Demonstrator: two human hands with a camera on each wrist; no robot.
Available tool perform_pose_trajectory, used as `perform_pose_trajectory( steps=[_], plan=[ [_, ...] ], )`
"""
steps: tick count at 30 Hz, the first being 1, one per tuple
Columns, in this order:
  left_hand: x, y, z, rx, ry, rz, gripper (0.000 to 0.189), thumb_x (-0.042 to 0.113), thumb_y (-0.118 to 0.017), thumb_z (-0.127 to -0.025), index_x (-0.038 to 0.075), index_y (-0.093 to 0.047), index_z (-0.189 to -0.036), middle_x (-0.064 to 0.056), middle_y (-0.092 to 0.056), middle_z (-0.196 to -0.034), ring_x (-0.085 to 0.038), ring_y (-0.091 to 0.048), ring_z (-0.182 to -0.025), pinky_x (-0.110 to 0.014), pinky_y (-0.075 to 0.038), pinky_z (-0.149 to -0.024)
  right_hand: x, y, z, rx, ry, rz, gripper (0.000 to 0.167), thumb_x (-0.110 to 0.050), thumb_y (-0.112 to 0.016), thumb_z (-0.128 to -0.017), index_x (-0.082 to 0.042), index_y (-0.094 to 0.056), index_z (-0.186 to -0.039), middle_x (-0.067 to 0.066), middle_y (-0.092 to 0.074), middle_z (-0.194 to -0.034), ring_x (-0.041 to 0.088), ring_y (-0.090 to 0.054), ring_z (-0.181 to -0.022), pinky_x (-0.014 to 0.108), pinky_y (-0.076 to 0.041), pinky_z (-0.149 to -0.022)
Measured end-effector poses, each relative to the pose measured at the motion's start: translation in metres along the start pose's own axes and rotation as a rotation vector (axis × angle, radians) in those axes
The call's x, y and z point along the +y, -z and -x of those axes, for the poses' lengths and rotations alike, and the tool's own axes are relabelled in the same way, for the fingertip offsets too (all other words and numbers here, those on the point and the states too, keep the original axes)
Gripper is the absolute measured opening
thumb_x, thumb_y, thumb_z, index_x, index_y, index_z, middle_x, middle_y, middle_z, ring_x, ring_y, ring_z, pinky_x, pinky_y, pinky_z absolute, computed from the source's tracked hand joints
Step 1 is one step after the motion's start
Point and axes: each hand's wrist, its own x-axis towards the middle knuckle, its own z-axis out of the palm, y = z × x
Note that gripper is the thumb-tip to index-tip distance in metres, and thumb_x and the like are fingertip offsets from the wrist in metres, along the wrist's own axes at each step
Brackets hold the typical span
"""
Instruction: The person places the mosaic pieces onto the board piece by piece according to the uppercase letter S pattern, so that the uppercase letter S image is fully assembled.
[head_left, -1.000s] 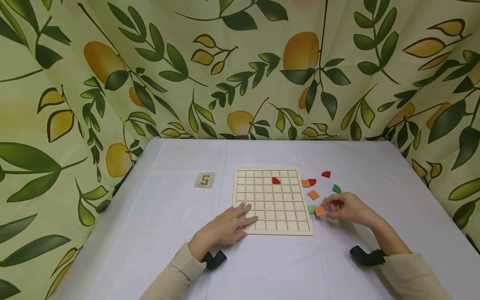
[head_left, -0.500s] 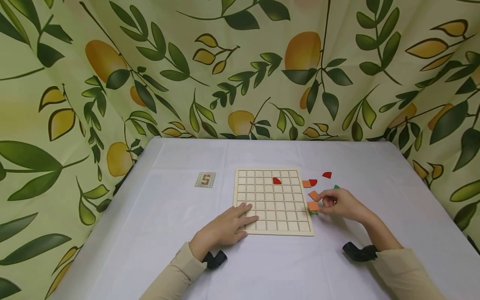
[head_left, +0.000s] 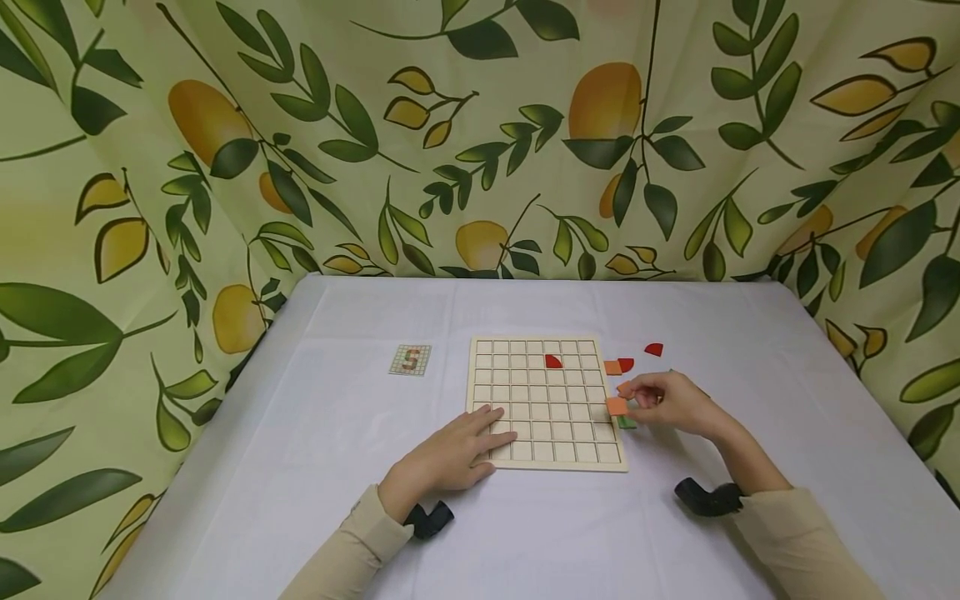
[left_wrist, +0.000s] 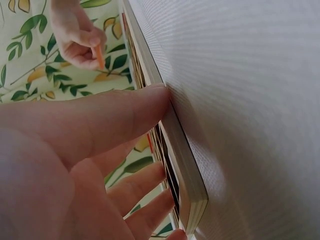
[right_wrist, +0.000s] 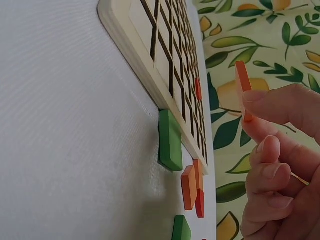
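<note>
Right hand (head_left: 675, 404) pinches orange square tile (head_left: 617, 407), left hand (head_left: 447, 451) splayed on grid board (head_left: 551, 410); likely transfer step, placing calls for careful alignment.

The head view faces forward and down; both wrist views, low and close, share the board (head_left: 551, 410).

Your left hand (head_left: 450, 450) hides some of the board's (head_left: 562, 450) near-left cells in the head view, while your right hand (head_left: 678, 406) covers part of an orange tile (head_left: 622, 388). The orange square (head_left: 617, 407) you pinch masks some of a green tile (head_left: 627, 423). Markings on the card (head_left: 410, 360) are too small to read cell by cell. Your sleeves (head_left: 341, 537) leave at the bottom edge. Your right-wrist view crops the board at top and another green tile (right_wrist: 181, 230) at bottom.
</note>
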Motion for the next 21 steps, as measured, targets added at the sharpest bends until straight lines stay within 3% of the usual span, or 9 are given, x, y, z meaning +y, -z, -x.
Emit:
perform_pose_trajectory(
  steps=[21],
  plan=[
    [0.0, 0.001, 0.001, -0.005, -0.002, 0.005, 0.049, 0.028, -0.055, -0.097, 0.026, -0.045, -0.145, -0.007, -0.032, -0.159, -0.028, -0.024, -0.151, -0.043, -0.027, -0.124, -0.005, -0.005, -0.013, 0.014, 0.027, -0.083, 0.024, -0.006, -0.077, -0.077, 0.004, -0.069, -0.097, 0.0, -0.05, -0.071, 0.001, -0.042, -0.063, 0.016, -0.036, -0.054]
  ],
)
